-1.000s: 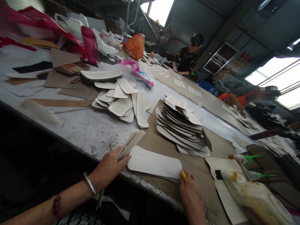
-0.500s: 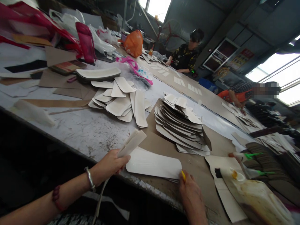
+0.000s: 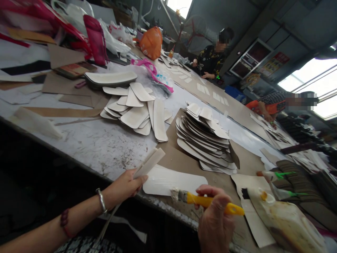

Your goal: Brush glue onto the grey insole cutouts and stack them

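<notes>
My right hand [image 3: 216, 214] grips a yellow-handled paintbrush [image 3: 202, 200], its bristles over the near edge of a long white piece with rounded corners [image 3: 173, 179]. That piece lies on brown board [image 3: 168, 154] at the table's front edge. My left hand [image 3: 129, 183] is closed around several narrow pale strips [image 3: 150, 161], and it rests by the left end of the white piece. Behind the white piece stands a tall, fanned stack of similar pieces [image 3: 202, 140]. A looser pile of them [image 3: 135, 112] lies farther left.
A stained plastic jug [image 3: 292, 218] lies at right, beside bottles with green nozzles [image 3: 281, 175]. Pink and white bags and a cardboard scrap [image 3: 65, 112] crowd the left. One co-worker [image 3: 210, 63] stands across the table; another [image 3: 273, 103] bends over pieces at right.
My right hand has lifted and turned, bringing the whole brush into sight, with its bristles now toward the left over the white piece. My left hand stays nearly where it was.
</notes>
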`<control>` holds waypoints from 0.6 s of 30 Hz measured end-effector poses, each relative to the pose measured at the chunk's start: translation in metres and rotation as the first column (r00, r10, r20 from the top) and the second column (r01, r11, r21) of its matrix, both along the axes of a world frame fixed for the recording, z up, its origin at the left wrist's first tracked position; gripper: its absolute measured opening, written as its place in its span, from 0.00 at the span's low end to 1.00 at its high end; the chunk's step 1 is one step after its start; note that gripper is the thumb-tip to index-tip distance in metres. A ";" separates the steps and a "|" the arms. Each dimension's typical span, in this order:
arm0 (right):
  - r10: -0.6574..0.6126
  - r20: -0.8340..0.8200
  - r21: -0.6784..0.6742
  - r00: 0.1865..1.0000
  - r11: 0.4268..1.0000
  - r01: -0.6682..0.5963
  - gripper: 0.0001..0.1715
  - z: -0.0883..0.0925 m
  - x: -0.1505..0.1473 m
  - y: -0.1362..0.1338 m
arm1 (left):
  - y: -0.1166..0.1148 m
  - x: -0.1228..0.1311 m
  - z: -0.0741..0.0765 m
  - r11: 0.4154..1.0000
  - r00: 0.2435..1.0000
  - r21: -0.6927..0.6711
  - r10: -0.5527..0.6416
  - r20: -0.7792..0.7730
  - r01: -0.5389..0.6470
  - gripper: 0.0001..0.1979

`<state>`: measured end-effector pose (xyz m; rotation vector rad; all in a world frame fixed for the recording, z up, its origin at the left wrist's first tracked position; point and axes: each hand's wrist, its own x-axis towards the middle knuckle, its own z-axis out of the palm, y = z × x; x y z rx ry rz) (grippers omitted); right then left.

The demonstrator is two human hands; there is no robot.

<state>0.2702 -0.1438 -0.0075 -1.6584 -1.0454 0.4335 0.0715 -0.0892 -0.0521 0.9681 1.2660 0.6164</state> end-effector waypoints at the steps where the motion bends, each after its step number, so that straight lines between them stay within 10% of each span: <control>1: 0.036 -0.098 0.042 0.995 0.999 -0.032 0.30 -0.008 -0.009 0.006 | 0.000 -0.001 -0.003 1.000 1.000 0.013 0.009 0.004 -0.009 0.17; 4: 0.142 -0.247 0.101 0.959 0.988 -0.120 0.27 -0.021 -0.027 0.018 | 0.000 -0.002 -0.013 0.998 0.999 0.051 0.041 0.011 -0.042 0.14; 13: 0.224 -0.150 -0.292 0.963 0.920 -0.260 0.21 -0.009 -0.015 0.008 | 0.001 -0.005 -0.023 0.993 0.998 0.098 -0.058 -0.005 0.059 0.16; 18: 0.068 0.111 -0.268 0.991 0.963 -0.036 0.22 -0.017 0.017 0.002 | -0.003 -0.005 -0.017 0.993 0.996 0.081 -0.085 0.004 0.084 0.20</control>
